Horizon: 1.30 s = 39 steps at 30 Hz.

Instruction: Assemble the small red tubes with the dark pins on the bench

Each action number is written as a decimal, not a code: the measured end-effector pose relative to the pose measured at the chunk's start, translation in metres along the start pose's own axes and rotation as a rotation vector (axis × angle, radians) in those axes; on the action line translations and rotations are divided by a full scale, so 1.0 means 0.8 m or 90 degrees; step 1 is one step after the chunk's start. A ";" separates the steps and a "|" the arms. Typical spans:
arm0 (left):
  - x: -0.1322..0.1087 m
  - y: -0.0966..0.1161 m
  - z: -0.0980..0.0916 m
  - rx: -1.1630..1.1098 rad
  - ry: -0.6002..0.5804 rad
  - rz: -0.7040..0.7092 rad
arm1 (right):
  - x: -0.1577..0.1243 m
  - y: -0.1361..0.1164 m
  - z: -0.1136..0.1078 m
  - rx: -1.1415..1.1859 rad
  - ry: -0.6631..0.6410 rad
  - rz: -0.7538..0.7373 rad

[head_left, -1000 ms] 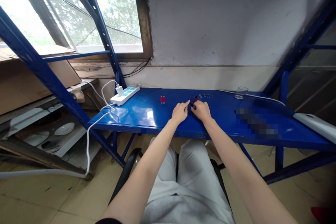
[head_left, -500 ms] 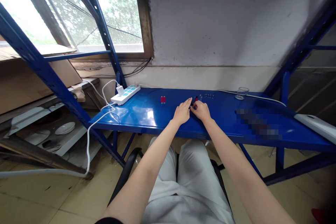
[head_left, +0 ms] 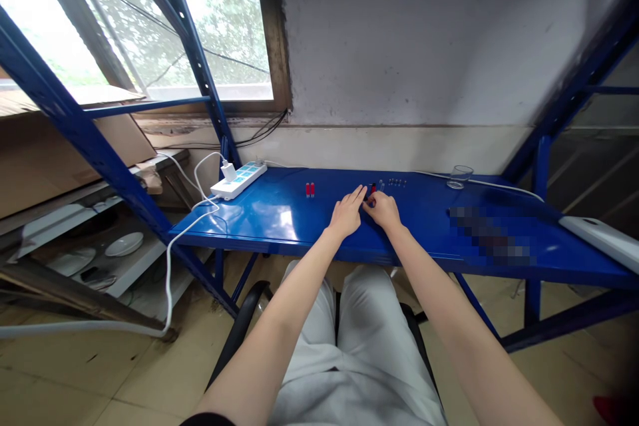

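My left hand (head_left: 346, 212) rests low over the blue table (head_left: 259, 213), its fingers stretched toward the far right and their tips close to my right hand. My right hand (head_left: 384, 210) is closed, thumb and index finger pinched together. What lies in the pinch is hidden or too small to make out. Just beyond the fingertips is a small red and black piece (head_left: 373, 188), and a small clear piece (head_left: 382, 184) stands beside it. Several tiny metallic pieces (head_left: 397, 182) form a row farther right. Two small red cylinders with pale ends (head_left: 310, 190) stand side by side, left of my hands.
A white power strip (head_left: 239, 180) with a plug and cable occupies the table's left end. Toward the back right sits a clear glass cup (head_left: 460, 177). A blurred dark object (head_left: 492, 236) lies nearer the front right, and a white device (head_left: 602, 239) rests at the right edge.
The fingers of both hands have shifted very slightly at the point where they meet. The pieces on the table look the same.
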<state>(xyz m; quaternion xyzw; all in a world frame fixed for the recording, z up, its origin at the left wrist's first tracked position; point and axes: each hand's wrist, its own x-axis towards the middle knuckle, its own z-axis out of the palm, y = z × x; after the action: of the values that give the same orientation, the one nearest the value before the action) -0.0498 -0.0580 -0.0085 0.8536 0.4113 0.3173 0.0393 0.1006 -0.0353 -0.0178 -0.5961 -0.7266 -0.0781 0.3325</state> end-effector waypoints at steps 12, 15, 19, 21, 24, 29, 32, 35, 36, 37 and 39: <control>0.001 0.001 0.000 0.005 -0.023 -0.005 | 0.001 0.002 0.001 -0.020 -0.022 0.022; 0.001 -0.001 0.001 0.004 -0.024 -0.001 | 0.001 0.003 0.001 -0.033 -0.032 0.021; 0.001 -0.002 0.001 0.008 -0.026 -0.007 | 0.001 0.005 0.004 -0.031 -0.028 0.019; 0.001 -0.001 0.001 0.004 -0.021 -0.006 | 0.000 0.006 0.005 -0.016 -0.018 0.016; 0.001 -0.001 0.002 -0.021 0.012 0.001 | 0.000 0.006 0.005 0.015 0.001 0.007; 0.004 -0.008 0.005 -0.067 0.115 -0.004 | 0.000 0.001 0.001 0.015 -0.020 -0.014; 0.006 -0.015 0.009 -0.081 0.154 -0.040 | 0.000 -0.002 -0.001 -0.005 -0.045 -0.047; 0.007 -0.020 0.012 -0.107 0.151 -0.093 | 0.000 -0.002 -0.001 -0.015 -0.058 -0.057; 0.006 -0.020 0.012 -0.115 0.146 -0.108 | 0.000 -0.002 -0.001 -0.013 -0.059 -0.057; 0.006 -0.020 0.012 -0.122 0.144 -0.118 | 0.000 -0.002 0.000 -0.011 -0.059 -0.055; 0.006 -0.018 0.011 -0.125 0.141 -0.127 | 0.000 -0.001 0.000 -0.007 -0.058 -0.052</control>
<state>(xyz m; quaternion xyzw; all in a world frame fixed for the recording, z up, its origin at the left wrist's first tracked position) -0.0527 -0.0434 -0.0178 0.7603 0.4629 0.4426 0.1082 0.0999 -0.0357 -0.0180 -0.5708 -0.7644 -0.0685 0.2921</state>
